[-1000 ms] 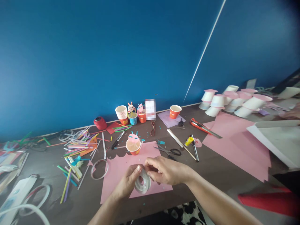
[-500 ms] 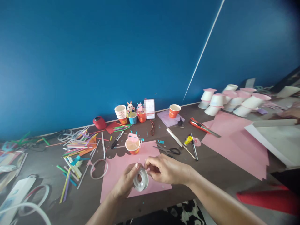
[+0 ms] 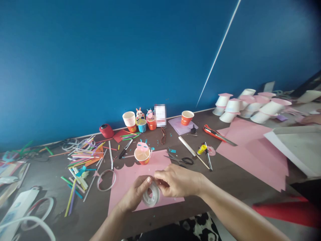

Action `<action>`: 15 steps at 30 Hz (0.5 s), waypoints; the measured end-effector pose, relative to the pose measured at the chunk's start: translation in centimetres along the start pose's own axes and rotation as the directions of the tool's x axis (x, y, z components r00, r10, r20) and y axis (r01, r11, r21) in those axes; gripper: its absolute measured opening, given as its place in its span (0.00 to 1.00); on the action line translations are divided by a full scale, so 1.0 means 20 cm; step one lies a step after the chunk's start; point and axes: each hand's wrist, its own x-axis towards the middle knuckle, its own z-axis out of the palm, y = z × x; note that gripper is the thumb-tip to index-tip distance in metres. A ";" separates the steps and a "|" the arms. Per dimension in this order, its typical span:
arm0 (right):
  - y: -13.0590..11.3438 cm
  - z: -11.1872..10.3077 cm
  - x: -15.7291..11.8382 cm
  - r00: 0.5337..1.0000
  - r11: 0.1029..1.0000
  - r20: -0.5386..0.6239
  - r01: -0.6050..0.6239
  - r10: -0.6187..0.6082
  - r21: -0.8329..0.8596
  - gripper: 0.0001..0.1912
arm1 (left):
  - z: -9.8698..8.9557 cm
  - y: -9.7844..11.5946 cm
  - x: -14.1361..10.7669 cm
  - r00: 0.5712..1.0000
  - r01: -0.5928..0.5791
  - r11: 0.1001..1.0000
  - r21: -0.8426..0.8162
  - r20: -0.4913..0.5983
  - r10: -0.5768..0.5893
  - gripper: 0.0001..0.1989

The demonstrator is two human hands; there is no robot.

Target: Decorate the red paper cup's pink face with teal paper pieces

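My left hand [image 3: 138, 192] is closed around a roll of clear tape [image 3: 151, 197], thumb along its upper edge. Pressed close to the roll's right side, my right hand [image 3: 175, 180] has its fingers pinched together at the tape's edge; whether a tape end is between them cannot be made out. Both hands are above a pink paper sheet [image 3: 120, 187] with a scalloped upper edge. Just beyond them a paper cup [image 3: 142, 157] with a pink face cutout stands on that sheet. Black-handled scissors [image 3: 179, 160] lie beyond my right hand.
Coloured paper strips [image 3: 85, 154] and a larger ring [image 3: 106, 180] lie on the left. Decorated cups [image 3: 141, 126] and a cup stack [image 3: 129, 119] stand by the wall. A red utility knife [image 3: 215, 133], pink sheets [image 3: 255, 150] and white cups [image 3: 230, 110] are at right.
My right hand has moved slightly left, its fingertips now against the tape roll. The roll has turned a little in my left hand.
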 end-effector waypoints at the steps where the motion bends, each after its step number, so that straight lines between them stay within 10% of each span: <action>1: 0.00 0.00 0.00 1.000 1.000 0.005 0.008 -0.008 -0.024 0.03 | 0.00 0.00 0.00 1.000 -0.003 1.000 -0.008 0.013 0.003 0.23; 15: 0.02 0.03 0.00 1.000 0.958 -0.001 -0.016 0.017 0.287 0.08 | -0.01 0.00 0.01 1.000 -0.006 0.999 0.039 0.026 0.005 0.23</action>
